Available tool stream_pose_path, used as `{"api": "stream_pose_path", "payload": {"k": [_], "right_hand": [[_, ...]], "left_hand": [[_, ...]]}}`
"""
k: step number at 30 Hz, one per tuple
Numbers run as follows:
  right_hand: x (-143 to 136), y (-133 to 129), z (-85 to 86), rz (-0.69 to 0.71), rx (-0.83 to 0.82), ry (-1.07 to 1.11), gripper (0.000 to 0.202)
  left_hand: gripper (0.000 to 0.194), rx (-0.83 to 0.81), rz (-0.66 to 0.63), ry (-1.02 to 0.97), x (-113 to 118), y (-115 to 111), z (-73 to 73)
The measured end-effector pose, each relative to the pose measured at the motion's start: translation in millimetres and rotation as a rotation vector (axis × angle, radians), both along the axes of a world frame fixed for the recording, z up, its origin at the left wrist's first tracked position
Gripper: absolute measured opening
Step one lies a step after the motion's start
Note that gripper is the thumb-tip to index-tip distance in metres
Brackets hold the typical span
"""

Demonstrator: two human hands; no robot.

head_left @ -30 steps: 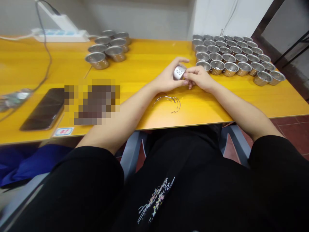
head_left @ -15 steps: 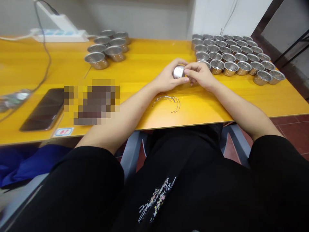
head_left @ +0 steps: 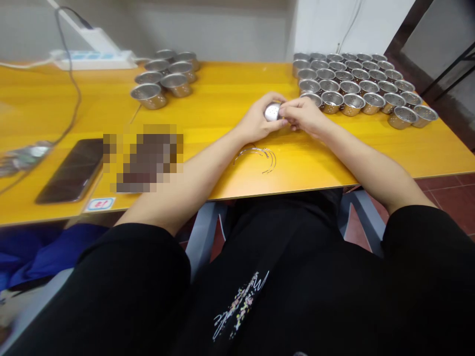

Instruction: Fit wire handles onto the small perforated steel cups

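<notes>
My left hand (head_left: pixel 260 117) is wrapped round a small metal cup (head_left: pixel 272 112), whose perforated base shows. My right hand (head_left: pixel 302 114) is closed at the cup's right edge, thumb and fingers pinched together; what lies between them is too small to make out. Several thin curved metal wires (head_left: pixel 269 155) lie on the yellow table (head_left: pixel 315 165) just below the hands. To the right of my right hand stand many perforated metal cups (head_left: pixel 354 104) in rows, upright and close together.
Several more metal cups (head_left: pixel 148 96) stand at the back left. A white power strip (head_left: pixel 98 60) with a dark cable sits behind a black phone (head_left: pixel 72 170). A blurred-out dark object (head_left: pixel 144 160) lies near my left forearm. The table's front edge runs below.
The cup in my left hand has tilted slightly, with more of its holed base showing. My right fingers have shifted a little left against its edge.
</notes>
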State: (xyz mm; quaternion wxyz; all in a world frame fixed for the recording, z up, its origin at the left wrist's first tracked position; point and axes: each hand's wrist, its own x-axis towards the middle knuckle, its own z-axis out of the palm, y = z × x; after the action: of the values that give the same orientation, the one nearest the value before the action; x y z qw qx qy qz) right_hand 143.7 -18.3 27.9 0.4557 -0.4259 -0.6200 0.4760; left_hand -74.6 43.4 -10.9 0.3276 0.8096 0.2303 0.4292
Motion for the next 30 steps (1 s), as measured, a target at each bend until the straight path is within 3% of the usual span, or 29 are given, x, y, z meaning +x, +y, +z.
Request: {"api": "stream_pose_path", "payload": {"k": [10, 19, 30], "right_hand": [[-1.8, 1.7, -0.5, 0.016, 0.054, -0.043, 0.027], [6.5, -1.1, 3.3, 0.126, 0.113, -0.076, 0.038], [3.7, 1.6, 1.3, 0.109, 0.101, -0.031, 0.034]], "left_hand": [[0.078, -0.003, 0.006, 0.006, -0.1, 1.1, -0.4], [0.078, -0.024, -0.002, 0.002, 0.0, -5.1, 1.7], [0.079, -0.044, 0.02, -0.008, -3.3, 6.0, -2.6]]}}
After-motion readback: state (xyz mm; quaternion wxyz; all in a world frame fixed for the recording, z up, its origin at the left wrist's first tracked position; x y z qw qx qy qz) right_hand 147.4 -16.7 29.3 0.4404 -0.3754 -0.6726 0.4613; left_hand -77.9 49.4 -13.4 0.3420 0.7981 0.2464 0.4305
